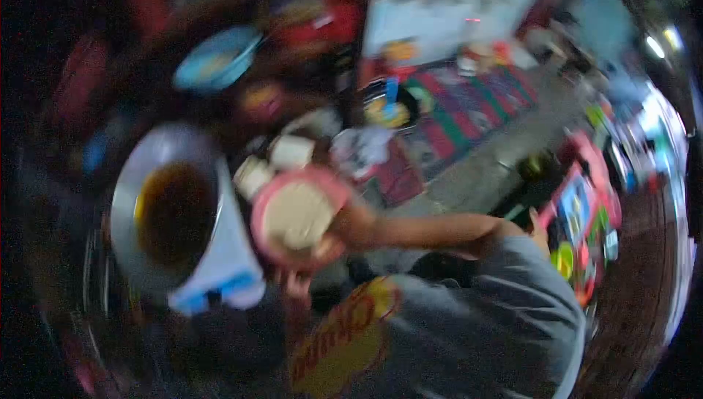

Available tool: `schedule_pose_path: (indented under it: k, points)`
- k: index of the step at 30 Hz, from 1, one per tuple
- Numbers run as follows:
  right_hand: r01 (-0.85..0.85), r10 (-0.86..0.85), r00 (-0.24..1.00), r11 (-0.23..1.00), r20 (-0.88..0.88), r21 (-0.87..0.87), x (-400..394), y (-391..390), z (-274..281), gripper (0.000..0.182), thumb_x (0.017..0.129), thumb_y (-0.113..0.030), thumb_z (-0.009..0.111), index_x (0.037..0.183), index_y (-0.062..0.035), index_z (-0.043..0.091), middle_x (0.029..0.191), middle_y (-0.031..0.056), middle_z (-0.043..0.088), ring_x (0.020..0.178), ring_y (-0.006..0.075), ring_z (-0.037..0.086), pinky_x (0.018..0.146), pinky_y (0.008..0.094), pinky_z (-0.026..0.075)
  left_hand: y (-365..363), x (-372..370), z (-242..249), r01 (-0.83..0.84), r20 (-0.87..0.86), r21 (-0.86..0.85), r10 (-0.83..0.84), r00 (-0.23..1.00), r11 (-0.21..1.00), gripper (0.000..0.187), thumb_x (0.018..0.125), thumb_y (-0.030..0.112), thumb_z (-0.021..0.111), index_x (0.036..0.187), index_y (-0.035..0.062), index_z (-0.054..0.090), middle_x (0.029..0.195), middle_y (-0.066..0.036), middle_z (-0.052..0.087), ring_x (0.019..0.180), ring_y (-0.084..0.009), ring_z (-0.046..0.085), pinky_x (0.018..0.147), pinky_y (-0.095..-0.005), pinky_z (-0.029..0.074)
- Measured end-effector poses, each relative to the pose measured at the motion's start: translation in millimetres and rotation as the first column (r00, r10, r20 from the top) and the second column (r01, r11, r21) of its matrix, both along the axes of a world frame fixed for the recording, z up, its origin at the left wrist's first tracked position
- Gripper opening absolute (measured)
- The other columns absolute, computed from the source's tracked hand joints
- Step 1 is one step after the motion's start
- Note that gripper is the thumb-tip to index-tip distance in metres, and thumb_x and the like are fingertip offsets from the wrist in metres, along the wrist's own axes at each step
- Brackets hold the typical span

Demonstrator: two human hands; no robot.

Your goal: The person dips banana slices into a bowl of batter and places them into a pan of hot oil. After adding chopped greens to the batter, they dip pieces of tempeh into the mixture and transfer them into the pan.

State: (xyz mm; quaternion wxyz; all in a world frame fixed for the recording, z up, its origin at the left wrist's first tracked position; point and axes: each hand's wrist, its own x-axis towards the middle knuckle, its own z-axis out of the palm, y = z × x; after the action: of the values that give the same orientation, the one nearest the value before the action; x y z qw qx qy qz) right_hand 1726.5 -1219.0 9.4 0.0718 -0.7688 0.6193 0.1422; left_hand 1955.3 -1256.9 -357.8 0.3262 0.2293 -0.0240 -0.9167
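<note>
A pink bowl (261, 217) with a pale, creamy mass (299, 214) inside sits near the middle of the head view. My right hand (343, 232) reaches in from the right and grips the bowl's right rim, its fingers blurred at the edge. Just below the bowl is my left hand (295, 282), close to its underside; smear and shadow hide whether it touches. Left of the bowl stands a wide metal wok (130, 186) holding dark brown liquid (176, 216). A white and blue packet or cloth (227, 278) lies against the wok's near side.
Two whitish containers (291, 152) stand beyond the bowl. Farther off are a light-blue basin (212, 60), a dark pan (410, 98) with a blue utensil (392, 91), and a striped mat (476, 109). A pink tub (609, 194) with colourful items is at right.
</note>
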Motion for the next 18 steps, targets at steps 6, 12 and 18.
schedule_pose_path:
  k: [6,12,18]
  points:
    - [0.293,-0.269,0.95,0.943,0.159,-0.157,25.5,-25.0,-60.5,0.017,0.068,-0.022,0.049,0.078,-0.0126,0.059,0.072,0.004,0.06,0.068,0.0203,0.059,0.061,0.0364,0.043,-5.5,-9.4,197.8,-0.035,0.361,-0.273,0.136,0.922,0.962,0.046,0.077,0.018,0.056,0.114,0.0091,0.031,0.103,-0.008,0.044,0.091,-0.0233,0.045,0.076,-0.0375,0.041]
    - [0.541,-0.402,0.804,0.8,0.439,-0.258,6.6,-93.9,-219.7,0.012,0.067,-0.021,0.05,0.073,-0.0129,0.057,0.062,0.0054,0.054,0.065,0.021,0.055,0.064,0.0381,0.042,-12.5,-3.2,205.2,0.127,0.541,-0.262,0.036,0.84,0.957,0.029,0.081,0.022,0.049,0.104,0.0087,0.039,0.102,-0.008,0.044,0.087,-0.0212,0.046,0.071,-0.0339,0.042]
    - [0.546,-0.373,0.82,0.739,0.435,-0.395,9.4,-41.7,-85.8,0.022,0.076,-0.02,0.041,0.07,-0.0145,0.062,0.062,0.0021,0.059,0.06,0.0183,0.057,0.058,0.0401,0.044,-13.1,-5.8,223.5,0.154,0.495,-0.337,0.036,0.868,0.929,0.03,0.08,0.014,0.048,0.108,0.0114,0.037,0.105,-0.01,0.044,0.095,-0.0234,0.043,0.081,-0.0373,0.039]
